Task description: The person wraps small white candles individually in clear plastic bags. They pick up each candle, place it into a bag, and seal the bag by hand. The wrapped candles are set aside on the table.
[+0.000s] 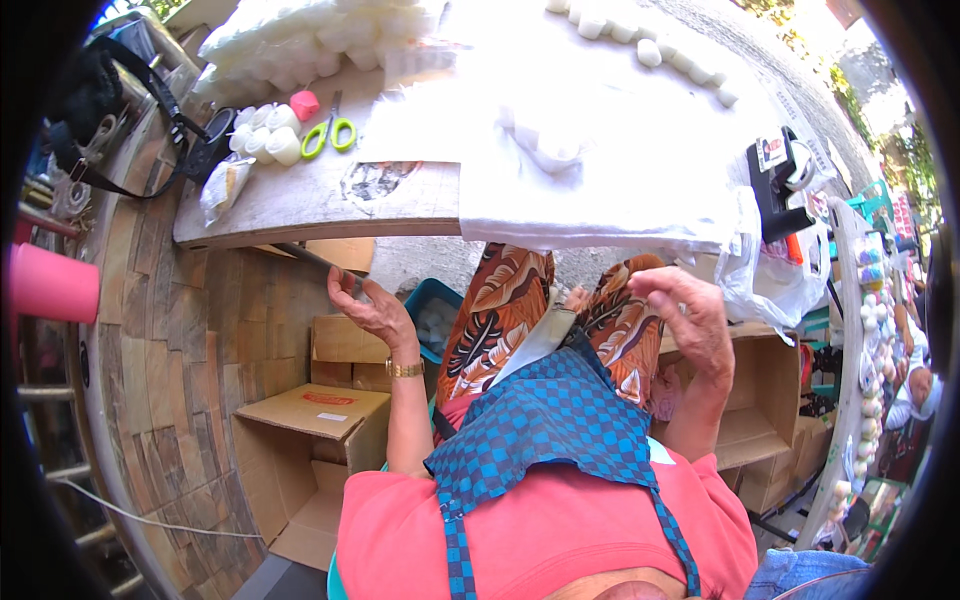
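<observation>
My left hand (pixel 372 312), with a gold watch at the wrist, is raised just below the table's near edge. Its fingers are loosely spread and hold nothing; a dark bar under the tabletop is close to the fingertips. My right hand (pixel 692 318) hovers over my right thigh, below the white cloth (pixel 600 215). Thumb and bent fingers stand apart there, with nothing visible between them. On the table at left lie green-handled scissors (pixel 330 137), a cluster of white candle-like cylinders (pixel 272 132) and a pink piece (pixel 304 105).
More white cylinders (pixel 648 52) line the table's far right, beside a black tape dispenser-like holder (pixel 775 190) and a plastic bag (pixel 765 275). Open cardboard boxes (pixel 315 415) flank me. A teal bin (pixel 432 318) stands under the table. At far right, another person sits by a second table.
</observation>
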Tool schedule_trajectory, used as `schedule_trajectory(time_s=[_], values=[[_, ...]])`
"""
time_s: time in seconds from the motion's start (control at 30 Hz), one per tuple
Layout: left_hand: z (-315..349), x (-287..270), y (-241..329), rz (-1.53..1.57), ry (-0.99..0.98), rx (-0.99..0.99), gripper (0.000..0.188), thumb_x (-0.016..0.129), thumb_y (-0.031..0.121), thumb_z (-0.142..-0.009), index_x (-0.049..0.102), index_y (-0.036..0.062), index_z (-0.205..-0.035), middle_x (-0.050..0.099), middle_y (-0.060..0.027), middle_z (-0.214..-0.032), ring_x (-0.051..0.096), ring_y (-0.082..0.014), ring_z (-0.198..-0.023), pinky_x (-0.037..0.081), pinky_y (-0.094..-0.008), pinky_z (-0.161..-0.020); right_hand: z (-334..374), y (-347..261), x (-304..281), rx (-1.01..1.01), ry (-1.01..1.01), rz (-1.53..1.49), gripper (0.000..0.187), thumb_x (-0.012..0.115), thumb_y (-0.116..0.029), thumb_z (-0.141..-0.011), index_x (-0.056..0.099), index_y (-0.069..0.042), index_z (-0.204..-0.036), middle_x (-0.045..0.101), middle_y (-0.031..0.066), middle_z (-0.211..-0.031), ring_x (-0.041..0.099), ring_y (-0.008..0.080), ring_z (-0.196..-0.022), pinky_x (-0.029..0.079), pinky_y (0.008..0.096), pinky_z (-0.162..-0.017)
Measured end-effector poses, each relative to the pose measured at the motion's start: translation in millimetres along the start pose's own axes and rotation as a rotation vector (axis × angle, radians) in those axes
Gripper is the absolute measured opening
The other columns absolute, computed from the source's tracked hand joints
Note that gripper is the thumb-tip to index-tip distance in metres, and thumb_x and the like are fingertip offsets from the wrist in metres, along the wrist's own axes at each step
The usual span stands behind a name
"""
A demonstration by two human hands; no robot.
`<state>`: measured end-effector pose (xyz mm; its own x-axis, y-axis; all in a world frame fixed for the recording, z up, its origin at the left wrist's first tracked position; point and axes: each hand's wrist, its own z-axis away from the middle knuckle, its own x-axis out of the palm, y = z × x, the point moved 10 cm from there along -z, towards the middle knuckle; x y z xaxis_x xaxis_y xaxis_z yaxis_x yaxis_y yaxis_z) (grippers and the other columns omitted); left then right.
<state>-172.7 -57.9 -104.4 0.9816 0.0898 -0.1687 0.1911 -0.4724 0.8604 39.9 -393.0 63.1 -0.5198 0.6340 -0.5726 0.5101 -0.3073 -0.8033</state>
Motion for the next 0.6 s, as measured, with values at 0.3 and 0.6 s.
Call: schedule_trajectory(time_s=[0.3,0.6], values=[[-21,21,159,-0.006,-0.132,0.461,0.034,0.049,0.003,-0.09,0.055,0.0059,-0.124,0.053,-0.0146,-0.128,0.048,-0.0294,-0.127,0.004,-0.0553,-0.119,-118,-29,14,-0.154,0.349,0.421,0.066,0.072,-0.039,-0.083,0.052,-0.007,-0.137,0.051,0.0247,-0.137,0.052,0.0357,-0.126,0.045,0.0468,-0.101],[-8,43,209,-0.001,-0.25,0.665,0.036,0.054,-0.003,-0.085,0.06,0.0067,-0.119,0.055,-0.0138,-0.126,0.051,-0.0291,-0.125,0.008,-0.0568,-0.118,-157,-9,24,-0.431,-0.153,0.588,0.054,0.063,-0.014,-0.081,0.058,-0.026,-0.133,0.039,0.0114,-0.153,0.032,0.0353,-0.142,0.029,0.0514,-0.117]])
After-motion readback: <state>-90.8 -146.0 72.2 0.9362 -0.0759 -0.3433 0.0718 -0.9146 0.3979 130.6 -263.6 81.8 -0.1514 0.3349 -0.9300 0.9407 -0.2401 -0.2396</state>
